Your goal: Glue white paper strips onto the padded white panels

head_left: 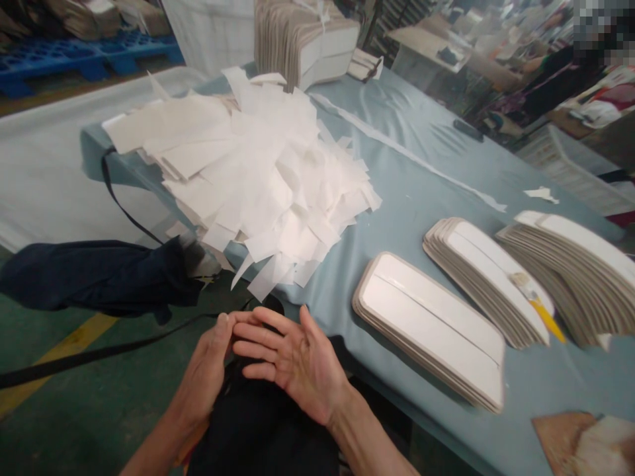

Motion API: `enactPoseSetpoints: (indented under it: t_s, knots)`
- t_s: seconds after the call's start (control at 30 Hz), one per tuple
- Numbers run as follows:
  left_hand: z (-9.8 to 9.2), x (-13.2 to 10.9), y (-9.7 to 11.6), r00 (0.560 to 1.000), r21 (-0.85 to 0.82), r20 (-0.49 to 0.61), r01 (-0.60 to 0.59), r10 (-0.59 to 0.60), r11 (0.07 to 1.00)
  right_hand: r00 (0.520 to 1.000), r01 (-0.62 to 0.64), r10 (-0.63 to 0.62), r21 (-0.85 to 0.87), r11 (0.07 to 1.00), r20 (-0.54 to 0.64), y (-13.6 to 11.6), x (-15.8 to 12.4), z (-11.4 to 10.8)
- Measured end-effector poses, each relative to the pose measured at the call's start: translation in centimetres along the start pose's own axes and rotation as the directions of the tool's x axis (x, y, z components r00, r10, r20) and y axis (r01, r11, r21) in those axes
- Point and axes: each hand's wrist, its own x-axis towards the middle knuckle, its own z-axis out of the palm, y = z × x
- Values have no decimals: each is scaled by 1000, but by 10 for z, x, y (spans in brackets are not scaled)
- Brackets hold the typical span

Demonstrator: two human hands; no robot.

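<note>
1. Right hand (pixel 305 363): palm up, fingers spread, grip apart, nothing in it. Just off the counter (pixel 407 205), by its near edge, over the dark clothing on the lap.
2. Left hand (pixel 208 363): beside it, fingers running behind the right fingertips, seemingly touching. Cannot tell if its grip is apart or together; finger ends hidden.
3. White paper pieces (pixel 278 152): loose heap at counter's left end, some hanging over near edge, just beyond both hands.
4. Near panel stack (pixel 431 324): flat, along near edge, right of the right hand, not touching it.
5. Middle panel stack (pixel 481 271): next one toward the right, yellow-handled brush (pixel 540 309) lying on its end.
6. Right panel stack (pixel 585 254): just beside that, fanned, toward the counter's right end.
7. Tied bundle (pixel 327 56): standing at far left corner, behind the paper.
8. White strip (pixel 401 141): lies lengthwise, nearer far edge.
9. Dark blue fabric bundle (pixel 99 274): off the counter, left, below the paper.
</note>
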Motion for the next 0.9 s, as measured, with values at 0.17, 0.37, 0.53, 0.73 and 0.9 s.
enactPoseSetpoints:
  t_s: [0.17, 0.37, 0.53, 0.73, 0.9]
  knots:
    - [-4, -2, 12, 971, 49, 230, 59, -68, 997, 1000, -23, 22, -48, 999, -14, 4, 4, 0]
    - [-3, -1, 23, 948, 105, 319, -14, -20, 994, 988, 142, -155, -334, 932, -13, 15, 7, -2]
    - [-1, -1, 17, 987, 101, 159, -15, -1, 995, 988, 149, -157, -337, 930, 1, 23, 10, -2]
    - [-12, 6, -6, 994, 154, -112, -1, 18, 988, 958, 116, -256, -635, 764, -132, 40, -1, -10]
    - [-4, 18, -18, 989, 78, -148, 9, 3, 997, 861, 176, -451, -694, 698, -235, 34, -2, -13]
